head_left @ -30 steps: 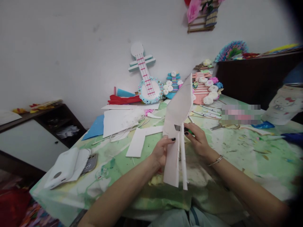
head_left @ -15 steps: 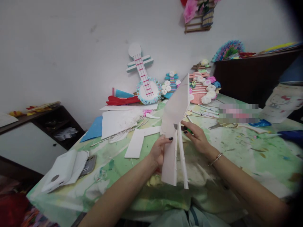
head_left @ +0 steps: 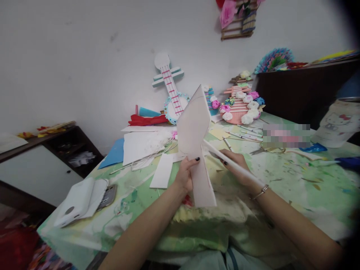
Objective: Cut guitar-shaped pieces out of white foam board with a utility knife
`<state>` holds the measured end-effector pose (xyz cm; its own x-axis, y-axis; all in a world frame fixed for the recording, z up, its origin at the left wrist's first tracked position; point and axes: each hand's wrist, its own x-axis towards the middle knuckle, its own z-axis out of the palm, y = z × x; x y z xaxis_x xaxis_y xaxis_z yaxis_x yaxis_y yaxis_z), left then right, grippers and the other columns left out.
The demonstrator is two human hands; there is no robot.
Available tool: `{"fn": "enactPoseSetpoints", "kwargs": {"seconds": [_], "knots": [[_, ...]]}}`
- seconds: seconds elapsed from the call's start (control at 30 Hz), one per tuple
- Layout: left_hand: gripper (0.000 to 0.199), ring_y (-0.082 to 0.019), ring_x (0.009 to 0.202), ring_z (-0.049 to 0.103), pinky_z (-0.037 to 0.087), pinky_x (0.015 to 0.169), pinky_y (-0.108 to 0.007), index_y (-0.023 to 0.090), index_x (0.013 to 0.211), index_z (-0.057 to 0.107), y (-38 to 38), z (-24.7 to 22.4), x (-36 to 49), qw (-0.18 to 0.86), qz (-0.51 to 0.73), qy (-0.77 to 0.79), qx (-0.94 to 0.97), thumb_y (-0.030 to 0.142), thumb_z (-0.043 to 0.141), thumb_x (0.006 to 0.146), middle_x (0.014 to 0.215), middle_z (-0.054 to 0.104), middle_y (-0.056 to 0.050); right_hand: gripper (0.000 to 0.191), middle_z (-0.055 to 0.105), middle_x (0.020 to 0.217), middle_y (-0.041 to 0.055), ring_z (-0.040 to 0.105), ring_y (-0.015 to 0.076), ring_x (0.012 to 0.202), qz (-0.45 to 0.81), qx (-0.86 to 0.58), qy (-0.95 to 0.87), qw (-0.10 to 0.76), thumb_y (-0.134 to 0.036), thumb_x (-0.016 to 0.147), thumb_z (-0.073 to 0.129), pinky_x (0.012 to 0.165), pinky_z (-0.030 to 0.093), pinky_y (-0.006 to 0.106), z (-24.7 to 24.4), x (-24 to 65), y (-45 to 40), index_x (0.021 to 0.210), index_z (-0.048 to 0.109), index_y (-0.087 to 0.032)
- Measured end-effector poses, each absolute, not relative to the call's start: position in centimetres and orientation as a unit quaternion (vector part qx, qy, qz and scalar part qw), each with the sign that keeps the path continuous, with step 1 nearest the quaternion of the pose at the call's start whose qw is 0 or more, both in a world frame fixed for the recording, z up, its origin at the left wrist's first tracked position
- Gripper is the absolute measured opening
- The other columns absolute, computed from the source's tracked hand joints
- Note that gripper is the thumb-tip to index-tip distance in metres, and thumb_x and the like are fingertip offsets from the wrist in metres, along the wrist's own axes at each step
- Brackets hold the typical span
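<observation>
My left hand (head_left: 186,175) grips a white foam board (head_left: 194,127), thumb on its near face. The board stands tilted above the table, with a wide angled top and a narrower lower part. A thin foam strip (head_left: 236,164) splays off its right edge, still joined or touching near the middle; which, I cannot tell. Behind that strip, my right hand (head_left: 241,173) is closed around a craft knife (head_left: 213,153). Only part of the blade shows beside the board, and the handle is hidden by the fingers and the strip.
White foam offcuts (head_left: 162,171) and cord lie left of the board. A white case (head_left: 77,204) rests at the table's left. Scissors (head_left: 263,150), pens (head_left: 247,131) and a cup (head_left: 337,123) are on the right. A lute-shaped craft (head_left: 170,84) leans on the wall.
The foam strip has swung outward to the right, across my right hand. The board has turned and shifted left, and the knife blade has come away from its earlier place at the cut.
</observation>
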<state>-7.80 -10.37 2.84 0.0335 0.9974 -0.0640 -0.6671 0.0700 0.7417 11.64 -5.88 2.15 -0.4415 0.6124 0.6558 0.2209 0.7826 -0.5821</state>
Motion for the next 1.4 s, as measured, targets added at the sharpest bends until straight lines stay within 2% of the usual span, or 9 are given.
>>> {"fn": "enactPoseSetpoints", "kwargs": {"seconds": [0.2,0.3,0.43,0.6,0.77,1.0,1.17,1.27,1.4], "knots": [[0.039,-0.018,0.089,0.065,0.051,0.082,-0.031,0.019,0.097,0.059,-9.5,2.6,-7.9,0.567,0.690,0.316,0.319,0.015,0.075,0.062,0.101,0.069,-0.004,0.042,0.047,0.069,-0.0027,0.042,0.0132,0.059,0.286,-0.278,-0.709,0.582,-0.039,0.077,0.060,0.054,0.034,0.026,2.0,11.2,-6.0,0.115,0.053,-0.022],[0.041,-0.020,0.094,0.064,0.051,0.083,-0.033,0.019,0.097,0.055,-9.5,2.7,-7.8,0.539,0.696,0.321,0.349,0.014,0.076,0.063,0.106,0.068,-0.007,0.036,0.047,0.067,-0.0035,0.042,0.0129,0.059,0.266,-0.367,-0.614,0.646,-0.036,0.077,0.062,0.055,0.035,0.027,2.6,10.7,-5.9,0.110,0.057,-0.022],[0.043,-0.021,0.092,0.065,0.051,0.082,-0.034,0.019,0.094,0.052,-9.2,2.8,-8.0,0.497,0.716,0.334,0.359,0.015,0.078,0.060,0.107,0.067,-0.009,0.044,0.048,0.065,-0.0038,0.041,0.0118,0.056,0.248,-0.396,-0.554,0.689,-0.037,0.073,0.068,0.052,0.034,0.027,3.1,10.8,-5.3,0.113,0.058,-0.020],[0.048,-0.021,0.092,0.065,0.050,0.084,-0.037,0.018,0.099,0.050,-8.6,2.9,-8.6,0.484,0.726,0.330,0.361,0.017,0.079,0.060,0.108,0.067,-0.010,0.045,0.040,0.049,-0.0051,0.031,0.0091,0.039,0.445,-0.293,-0.517,0.670,-0.055,0.085,0.048,0.040,0.023,0.027,3.6,12.5,-4.3,0.102,0.062,-0.016],[0.047,-0.021,0.092,0.064,0.050,0.084,-0.035,0.018,0.098,0.051,-8.4,3.1,-9.0,0.472,0.736,0.343,0.342,0.016,0.079,0.060,0.106,0.067,-0.010,0.052,0.039,0.052,-0.0051,0.027,0.0084,0.038,0.579,-0.280,-0.504,0.576,-0.064,0.085,0.041,0.039,0.021,0.026,4.4,12.8,-4.4,0.103,0.059,-0.018],[0.039,-0.016,0.079,0.064,0.051,0.074,-0.029,0.018,0.091,0.058,-7.4,3.2,-9.9,0.465,0.765,0.363,0.258,0.016,0.078,0.057,0.092,0.069,-0.003,0.069,0.040,0.055,-0.0022,0.030,0.0113,0.042,0.523,-0.219,-0.620,0.543,-0.073,0.085,0.014,0.041,0.021,0.027,3.9,10.8,-5.8,0.096,0.057,-0.020],[0.035,-0.014,0.066,0.062,0.050,0.070,-0.029,0.017,0.085,0.062,-7.0,3.5,-10.5,0.492,0.768,0.363,0.189,0.016,0.077,0.053,0.078,0.068,0.000,0.047,0.044,0.059,-0.0016,0.038,0.0124,0.049,0.326,-0.209,-0.772,0.504,-0.061,0.090,0.034,0.048,0.029,0.027,3.3,10.0,-7.2,0.089,0.057,-0.021],[0.035,-0.014,0.066,0.062,0.050,0.072,-0.030,0.017,0.086,0.064,-7.0,3.6,-10.6,0.503,0.766,0.357,0.183,0.016,0.077,0.053,0.076,0.068,0.000,0.045,0.049,0.066,0.0008,0.043,0.0135,0.057,0.190,-0.210,-0.839,0.464,-0.058,0.092,0.032,0.056,0.033,0.027,3.4,9.6,-7.8,0.084,0.055,-0.020],[0.033,-0.016,0.071,0.064,0.052,0.074,-0.031,0.016,0.086,0.065,-6.7,3.4,-10.9,0.509,0.764,0.353,0.179,0.015,0.075,0.055,0.081,0.070,-0.003,0.047,0.049,0.062,-0.0006,0.043,0.0123,0.055,0.179,-0.202,-0.874,0.404,-0.056,0.093,0.028,0.055,0.031,0.025,3.1,9.3,-7.9,0.076,0.052,-0.020]]}}
